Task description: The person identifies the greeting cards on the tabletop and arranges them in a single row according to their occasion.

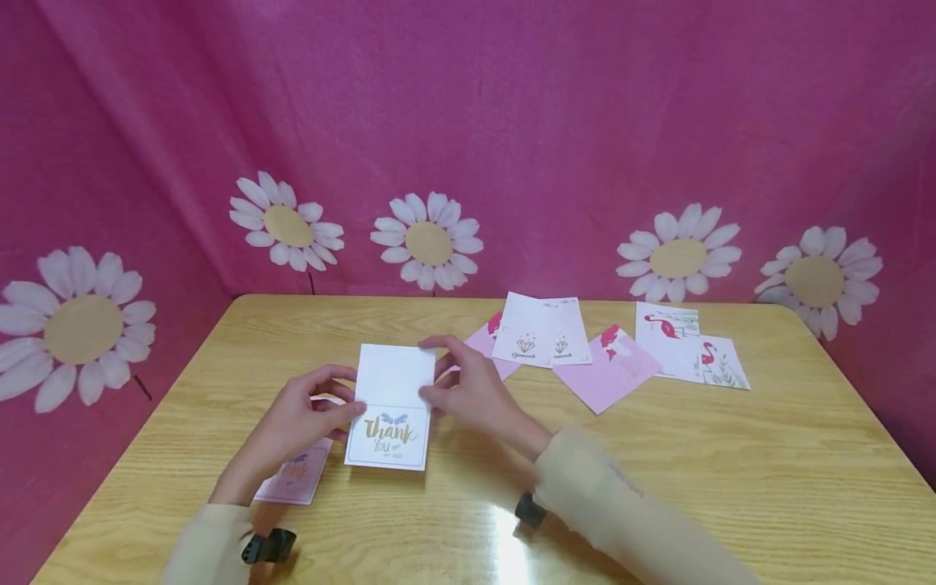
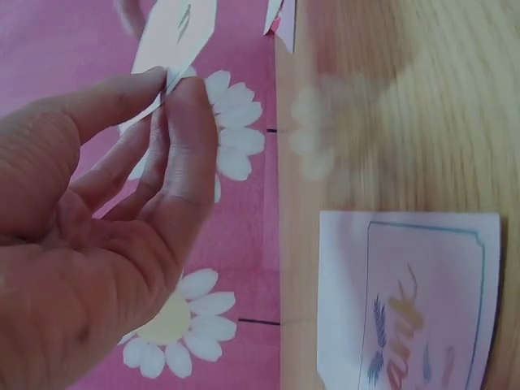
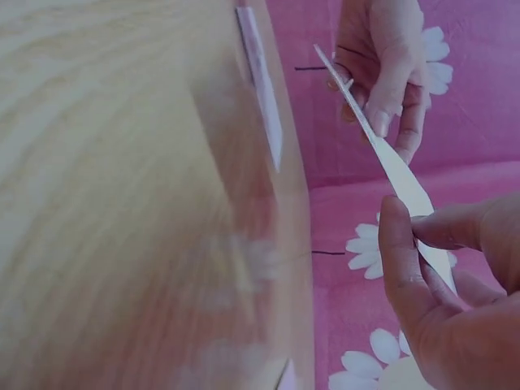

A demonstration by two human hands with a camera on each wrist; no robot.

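An unfolded greeting card (image 1: pixel 395 382) is held up over the table in the head view, its upper half blank white and its lower half printed "Thank You" in gold with blue feathers. My left hand (image 1: pixel 296 414) pinches its left edge between thumb and fingers. On the opposite edge, my right hand (image 1: pixel 475 386) pinches it near the fold, index finger at the top corner. Seen edge-on in the right wrist view, the card (image 3: pixel 406 187) runs between both hands. Below my left wrist lies a pinkish "Thank" card (image 1: pixel 303 475), partly hidden by the forearm.
Toward the back right of the wooden table (image 1: pixel 658 471) lie a white card with diamond prints (image 1: pixel 541 329), two pink cards, one of them a pink square (image 1: pixel 607 370), and a flamingo card (image 1: pixel 676 349). Behind the table hangs a magenta curtain (image 1: pixel 541 146) with daisies.
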